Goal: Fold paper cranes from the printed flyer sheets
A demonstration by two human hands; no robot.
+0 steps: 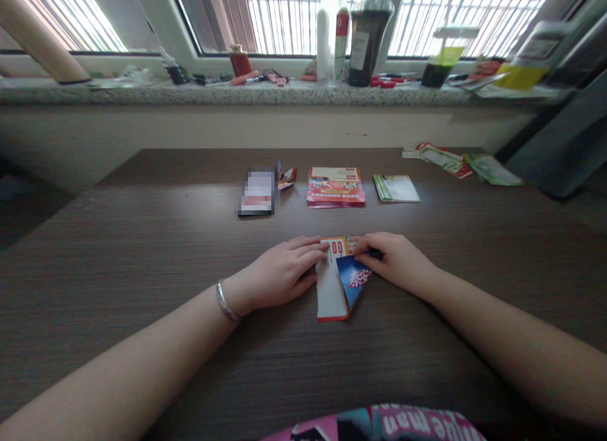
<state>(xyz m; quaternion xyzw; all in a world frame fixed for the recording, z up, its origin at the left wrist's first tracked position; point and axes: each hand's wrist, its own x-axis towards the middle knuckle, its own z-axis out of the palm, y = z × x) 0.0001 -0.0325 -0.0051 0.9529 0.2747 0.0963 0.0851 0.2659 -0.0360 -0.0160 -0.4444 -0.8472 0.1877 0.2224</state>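
Note:
A printed paper leaflet (331,296) lies on the table in front of me, white with an orange-red border. One corner is folded over, showing its blue printed back. My left hand (289,270), with a silver bangle at the wrist, rests flat on the leaflet's left edge, fingers stretched out. Between the thumb and fingers of my right hand (391,254) the folded corner is pinched near the top right. A small dark gap shows under the right fingers; what lies there I cannot make out.
Beyond the leaflet sit a red stack of leaflets (336,191), a green-white stack of papers (397,189), a folded paper piece (287,175) and a phone-like blurred rectangle (257,193). Strips of printed paper (446,160) lie back right. Bottles (365,46) and pens crowd the stone windowsill (213,95).

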